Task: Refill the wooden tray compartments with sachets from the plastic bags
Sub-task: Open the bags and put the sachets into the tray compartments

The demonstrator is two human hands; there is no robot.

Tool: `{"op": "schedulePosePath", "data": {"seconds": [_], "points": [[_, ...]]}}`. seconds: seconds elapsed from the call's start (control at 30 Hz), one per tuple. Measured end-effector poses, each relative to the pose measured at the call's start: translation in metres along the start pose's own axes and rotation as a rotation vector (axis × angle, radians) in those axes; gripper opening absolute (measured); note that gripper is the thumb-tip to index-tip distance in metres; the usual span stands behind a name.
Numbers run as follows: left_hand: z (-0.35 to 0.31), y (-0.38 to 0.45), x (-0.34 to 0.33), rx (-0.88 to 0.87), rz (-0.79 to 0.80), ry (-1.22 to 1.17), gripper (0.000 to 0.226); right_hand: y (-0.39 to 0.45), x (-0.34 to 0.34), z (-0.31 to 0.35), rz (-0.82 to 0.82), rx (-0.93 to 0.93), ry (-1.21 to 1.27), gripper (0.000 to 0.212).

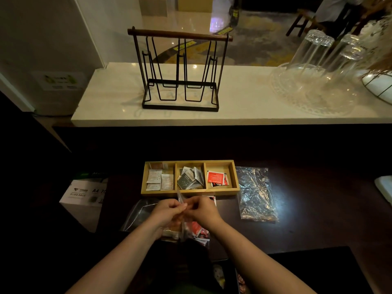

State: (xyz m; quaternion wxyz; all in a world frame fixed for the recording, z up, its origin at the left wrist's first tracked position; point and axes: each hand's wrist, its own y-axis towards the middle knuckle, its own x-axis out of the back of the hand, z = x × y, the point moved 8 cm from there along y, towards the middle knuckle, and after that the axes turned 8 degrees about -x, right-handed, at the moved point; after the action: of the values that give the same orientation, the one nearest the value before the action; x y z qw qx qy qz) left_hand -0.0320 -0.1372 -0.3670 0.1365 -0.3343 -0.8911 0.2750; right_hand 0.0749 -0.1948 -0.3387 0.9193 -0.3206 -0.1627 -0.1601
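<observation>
Nearest the camera, the left hand [167,209] and the right hand [202,209] are meeting just in front of the tray, fingertips of both pinching the top edge of a clear plastic bag [182,227] between them. That bag is hanging down under the hands and is showing red and pale sachets [198,229] inside. Another bag [137,213] is lying flat on the dark table to the left. Just beyond the hands, the wooden tray [189,192] is sitting with pale sachets in its left compartment, grey ones in the middle and red ones in the right. A crumpled empty bag [255,194] is lying just right of the tray. Farther back, a black wire rack [180,71] and upturned glasses [318,56] are standing on the pale counter [244,107].
</observation>
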Motion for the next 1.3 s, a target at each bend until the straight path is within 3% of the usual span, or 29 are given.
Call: {"op": "schedulePosePath", "data": {"seconds": [0.43,0.6,0.83,0.9,1.07,1.2,1.3], "points": [[-0.011,-0.001,-0.002,-0.056,-0.039,0.141,0.018,-0.001,-0.006,0.008,0.034,-0.008,-0.125,0.03],[-0.015,-0.002,0.001,-0.081,-0.021,0.161,0.02,-0.001,0.005,-0.004,0.088,-0.096,0.127,0.018],[-0.017,-0.002,-0.005,-0.065,0.008,0.086,0.021,0.005,0.007,-0.002,-0.039,-0.058,0.047,0.007],[-0.018,-0.003,-0.005,-0.071,0.004,0.09,0.022,0.006,0.008,-0.003,-0.07,-0.059,0.059,0.014],[-0.023,-0.006,-0.007,-0.103,0.007,0.25,0.02,0.005,0.011,-0.002,-0.074,-0.086,0.021,0.025],[-0.031,-0.009,0.013,-0.108,-0.028,0.393,0.021,0.007,0.047,-0.015,-0.201,-0.171,0.06,0.014],[-0.047,-0.013,0.029,-0.149,-0.003,0.497,0.021,0.007,0.072,-0.01,-0.218,-0.11,-0.095,0.009]]}}
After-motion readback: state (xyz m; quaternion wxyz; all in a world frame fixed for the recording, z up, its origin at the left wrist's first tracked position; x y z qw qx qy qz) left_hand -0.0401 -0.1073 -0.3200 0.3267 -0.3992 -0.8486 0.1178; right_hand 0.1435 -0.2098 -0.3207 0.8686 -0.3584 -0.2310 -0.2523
